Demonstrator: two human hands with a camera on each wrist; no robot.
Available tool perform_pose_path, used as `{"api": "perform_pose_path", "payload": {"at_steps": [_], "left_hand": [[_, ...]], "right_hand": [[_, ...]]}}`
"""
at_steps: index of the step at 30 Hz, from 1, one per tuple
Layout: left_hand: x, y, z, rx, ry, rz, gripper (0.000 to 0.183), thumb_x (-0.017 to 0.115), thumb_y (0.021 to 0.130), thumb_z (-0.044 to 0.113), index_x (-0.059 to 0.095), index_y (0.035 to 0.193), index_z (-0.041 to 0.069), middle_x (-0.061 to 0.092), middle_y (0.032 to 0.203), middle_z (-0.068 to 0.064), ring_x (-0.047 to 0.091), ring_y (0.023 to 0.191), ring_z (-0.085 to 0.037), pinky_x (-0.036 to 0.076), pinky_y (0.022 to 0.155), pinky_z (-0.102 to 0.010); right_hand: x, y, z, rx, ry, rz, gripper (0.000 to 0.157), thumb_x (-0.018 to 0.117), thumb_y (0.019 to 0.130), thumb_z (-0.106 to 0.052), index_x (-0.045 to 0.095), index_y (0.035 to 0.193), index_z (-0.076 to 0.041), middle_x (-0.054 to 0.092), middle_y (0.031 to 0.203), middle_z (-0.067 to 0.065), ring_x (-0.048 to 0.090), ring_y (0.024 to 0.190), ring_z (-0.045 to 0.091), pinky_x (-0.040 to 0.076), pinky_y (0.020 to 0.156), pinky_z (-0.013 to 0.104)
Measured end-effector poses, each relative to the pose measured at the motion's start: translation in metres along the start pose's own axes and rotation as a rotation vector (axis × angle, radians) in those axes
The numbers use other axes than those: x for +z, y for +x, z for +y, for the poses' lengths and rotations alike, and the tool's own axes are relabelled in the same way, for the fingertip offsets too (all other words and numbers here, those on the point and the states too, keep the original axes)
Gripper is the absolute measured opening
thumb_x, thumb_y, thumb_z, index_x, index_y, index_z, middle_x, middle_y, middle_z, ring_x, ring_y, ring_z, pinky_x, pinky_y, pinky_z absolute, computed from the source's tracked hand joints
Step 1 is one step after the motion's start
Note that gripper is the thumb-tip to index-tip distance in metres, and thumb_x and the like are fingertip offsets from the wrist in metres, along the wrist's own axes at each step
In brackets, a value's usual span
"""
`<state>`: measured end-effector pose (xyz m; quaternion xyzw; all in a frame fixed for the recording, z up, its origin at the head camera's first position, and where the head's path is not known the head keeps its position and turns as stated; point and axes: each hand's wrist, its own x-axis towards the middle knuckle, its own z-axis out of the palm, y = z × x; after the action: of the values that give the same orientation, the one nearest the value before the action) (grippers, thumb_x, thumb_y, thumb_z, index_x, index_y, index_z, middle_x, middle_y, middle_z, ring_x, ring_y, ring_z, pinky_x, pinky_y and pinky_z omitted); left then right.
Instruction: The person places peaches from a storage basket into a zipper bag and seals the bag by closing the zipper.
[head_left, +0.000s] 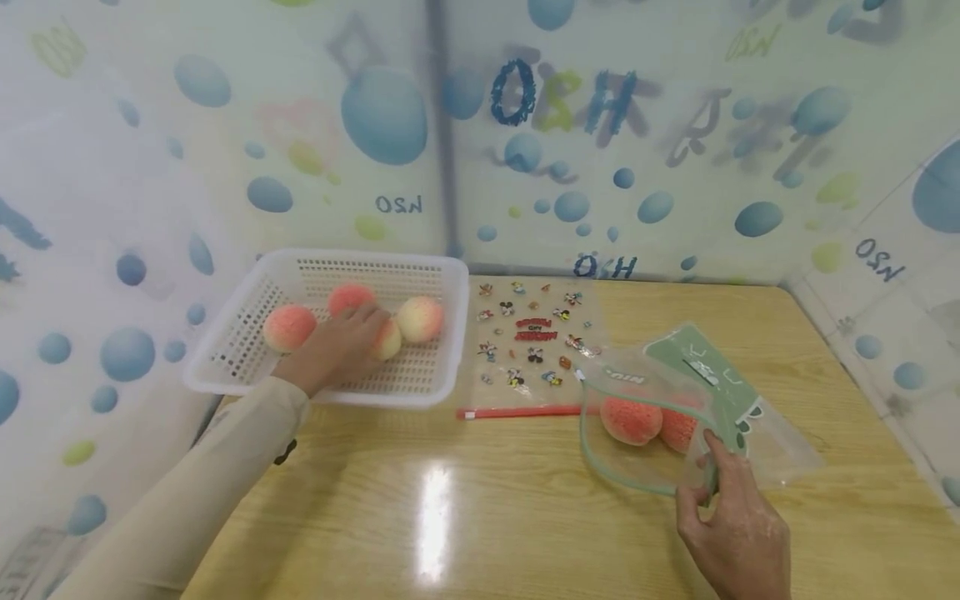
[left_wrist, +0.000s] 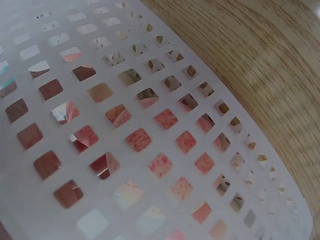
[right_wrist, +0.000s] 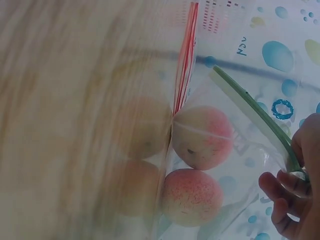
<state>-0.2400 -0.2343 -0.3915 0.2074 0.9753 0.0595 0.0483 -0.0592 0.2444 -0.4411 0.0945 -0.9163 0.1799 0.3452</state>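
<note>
My left hand (head_left: pixel 341 343) reaches into a white perforated plastic basket (head_left: pixel 461 333), its fingers curled over a pale yellow peach (head_left: pixel 388 342). Around it lie a pink peach (head_left: pixel 290 327), another pink peach (head_left: pixel 351 297) behind the fingers, and a yellow-pink peach (head_left: pixel 422 319). The basket wall (left_wrist: pixel 165 135) hides most of the hand in the left wrist view. At the right, my right hand (head_left: pixel 738 525) pinches the green-edged mouth of a clear zip bag (head_left: pixel 622 471) between thumb and fingers, holding it open. Inside are two peaches, one pink (right_wrist: pixel 202 137), the other redder (right_wrist: pixel 192 197).
A flat clear bag (head_left: pixel 517 350) with cartoon prints and a red slider strip (head_left: pixel 525 412) lies between basket and green-edged bag. All stand on a wooden table (head_left: pixel 360 517). A patterned curtain (head_left: pixel 495 167) with blue bubbles hangs behind and at the sides.
</note>
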Motion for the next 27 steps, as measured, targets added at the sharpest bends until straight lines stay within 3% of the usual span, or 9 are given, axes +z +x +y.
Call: {"api": "perform_pose_path", "payload": {"at_steps": [6, 10, 18, 24, 27], "left_hand": [[0.006, 0.001, -0.002, -0.006, 0.034, 0.007, 0.048, 0.069, 0.091, 0.017, 0.049, 0.131, 0.002, 0.050, 0.128, -0.018, 0.048, 0.112, -0.038, 0.043, 0.096, -0.057], [0.010, 0.001, -0.005, 0.023, 0.060, 0.043, 0.050, 0.074, 0.088, 0.017, 0.049, 0.127, 0.002, 0.051, 0.123, -0.019, 0.049, 0.107, -0.039, 0.046, 0.089, -0.057], [0.013, 0.001, -0.008, 0.061, 0.079, 0.088, 0.049, 0.077, 0.086, 0.016, 0.048, 0.123, 0.003, 0.050, 0.114, -0.016, 0.052, 0.097, -0.035, 0.050, 0.075, -0.052], [0.013, 0.002, -0.009, 0.076, 0.077, 0.135, 0.051, 0.078, 0.083, 0.013, 0.051, 0.124, 0.002, 0.054, 0.110, -0.017, 0.053, 0.094, -0.034, 0.051, 0.077, -0.050], [0.014, 0.002, -0.008, 0.094, 0.084, 0.163, 0.052, 0.079, 0.083, 0.018, 0.052, 0.125, 0.000, 0.055, 0.110, -0.017, 0.054, 0.095, -0.034, 0.052, 0.079, -0.051]], "right_hand": [[-0.001, 0.000, -0.002, -0.004, -0.019, -0.010, 0.063, 0.053, 0.075, -0.014, 0.056, 0.134, 0.008, 0.062, 0.090, 0.015, 0.047, 0.052, 0.016, 0.033, 0.035, 0.028], [-0.001, -0.002, -0.001, -0.003, -0.019, -0.003, 0.062, 0.049, 0.077, -0.018, 0.057, 0.133, 0.007, 0.063, 0.091, 0.015, 0.048, 0.051, 0.016, 0.033, 0.035, 0.029], [-0.004, -0.006, -0.001, -0.003, -0.070, -0.017, 0.054, 0.053, 0.078, -0.022, 0.068, 0.127, -0.005, 0.060, 0.092, 0.009, 0.035, 0.047, 0.006, 0.025, 0.033, 0.025], [-0.003, -0.007, 0.001, -0.055, -0.117, 0.002, 0.051, 0.042, 0.087, -0.031, 0.073, 0.118, -0.005, 0.055, 0.071, -0.001, 0.028, 0.044, 0.001, 0.022, 0.032, 0.024], [-0.002, -0.009, 0.000, -0.085, -0.087, 0.019, 0.047, 0.040, 0.088, -0.028, 0.074, 0.109, -0.003, 0.054, 0.066, -0.003, 0.033, 0.045, 0.001, 0.025, 0.032, 0.023]]}}
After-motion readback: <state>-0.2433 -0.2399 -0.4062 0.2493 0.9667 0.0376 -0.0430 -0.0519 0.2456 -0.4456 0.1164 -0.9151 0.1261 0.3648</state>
